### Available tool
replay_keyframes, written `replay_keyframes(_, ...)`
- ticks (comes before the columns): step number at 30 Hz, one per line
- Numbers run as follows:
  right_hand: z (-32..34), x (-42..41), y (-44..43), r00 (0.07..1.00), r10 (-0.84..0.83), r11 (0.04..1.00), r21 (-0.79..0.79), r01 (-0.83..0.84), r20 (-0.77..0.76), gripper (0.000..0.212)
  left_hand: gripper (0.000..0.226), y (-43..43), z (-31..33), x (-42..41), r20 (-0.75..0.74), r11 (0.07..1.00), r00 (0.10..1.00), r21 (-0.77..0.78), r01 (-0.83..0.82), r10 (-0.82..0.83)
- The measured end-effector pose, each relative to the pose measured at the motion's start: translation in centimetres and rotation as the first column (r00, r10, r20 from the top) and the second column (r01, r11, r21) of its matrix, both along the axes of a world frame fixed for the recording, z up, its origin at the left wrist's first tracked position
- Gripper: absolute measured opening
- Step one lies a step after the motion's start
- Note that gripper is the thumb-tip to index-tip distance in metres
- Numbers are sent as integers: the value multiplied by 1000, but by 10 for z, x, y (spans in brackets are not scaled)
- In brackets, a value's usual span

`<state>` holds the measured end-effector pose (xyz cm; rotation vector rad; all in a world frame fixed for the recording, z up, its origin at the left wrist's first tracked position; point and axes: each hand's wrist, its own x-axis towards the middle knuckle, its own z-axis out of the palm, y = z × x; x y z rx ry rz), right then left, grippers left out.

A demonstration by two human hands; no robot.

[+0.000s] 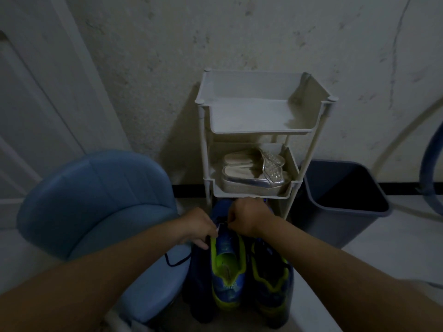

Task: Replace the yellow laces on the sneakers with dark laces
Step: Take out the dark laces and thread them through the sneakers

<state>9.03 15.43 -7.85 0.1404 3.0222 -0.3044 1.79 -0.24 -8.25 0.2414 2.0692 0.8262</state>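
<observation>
Two grips: left hand (199, 226) pinches thin dark lace (179, 261); right hand (244, 216) (fingers curled) clutches the blue sneaker (227, 283).

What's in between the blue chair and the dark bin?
Head view: a grey rack holding silver shoes, with the blue sneakers in front of it.

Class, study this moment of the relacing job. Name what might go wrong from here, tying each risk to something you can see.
1. The scene is dim and the dark lace barely stands out against the blue sneaker, so an eyelet may be skipped.
2. The lace's loose end trails across the blue chair; it may snag or pull through.
3. The left hand and right hand work just below a rack shelf; knuckles may knock it.
</observation>
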Motion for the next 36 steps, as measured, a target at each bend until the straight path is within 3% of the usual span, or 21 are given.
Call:
replay_keyframes(8, -14, -1, -14, 999, -29, 991, 133, 34, -38, 27, 20, -5, -2, -2, 61, 996, 997, 66, -59, 55)
replay_keyframes(18, -18, 3, -22, 999, -48, 986, 163, 44, 21, 20, 12, -2, -1, -2, 63, 997, 998, 72, -36, 31)
replay_keyframes(29, -31, -3, -23, 997, -82, 995, 48, 82, -12, 27, 15, -3, -5, -5, -5, 997, 998, 50, 62, -62)
replay_keyframes(36, -26, -3, -20, 991, -115, 990, -75, 120, 68, 24, 16, -3, -11, -4, -79, 994, 992, 38, 100, -97)
